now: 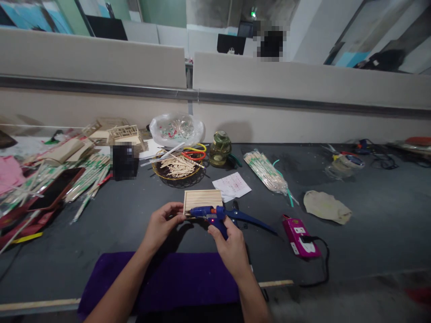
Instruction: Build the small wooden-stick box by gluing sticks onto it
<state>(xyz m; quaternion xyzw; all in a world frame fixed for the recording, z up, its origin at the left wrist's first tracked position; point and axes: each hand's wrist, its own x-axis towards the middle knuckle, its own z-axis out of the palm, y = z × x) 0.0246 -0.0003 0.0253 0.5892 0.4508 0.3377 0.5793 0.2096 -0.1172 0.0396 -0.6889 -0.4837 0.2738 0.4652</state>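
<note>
A: We hold a small panel of wooden sticks [202, 199] by its near left corner with our left hand [161, 224]; the fingers are closed narrowly on the edge, thumb on top. The panel sits just above the dark grey table [370, 233], ahead of the purple cloth [182, 280] that lies at the table's near edge.

B: And our right hand [230, 246]?

A: It is wrapped around the grip of a blue glue gun [210, 214], fingers curled tight. The gun points left, its nozzle against the near edge of the panel, beside the left fingertips. A small red light shows on its body.

B: What surrounds the work?

A: Just right of the gun lies a blue-handled tool [252, 220]; we cannot tell its kind. Further right, a pink power strip [298, 235] with a black plug in it, and beyond that a beige cloth [326, 206]. Behind the panel lie a printed paper sheet [232, 185], a wire basket of loose sticks [178, 168] and a green glass jar [220, 149]. A bagged bundle of skewers [266, 172] lies to the jar's right. At far left, packets of chopsticks [85, 179] are heaped, with a small stick-built model house [126, 133] behind them.
</note>
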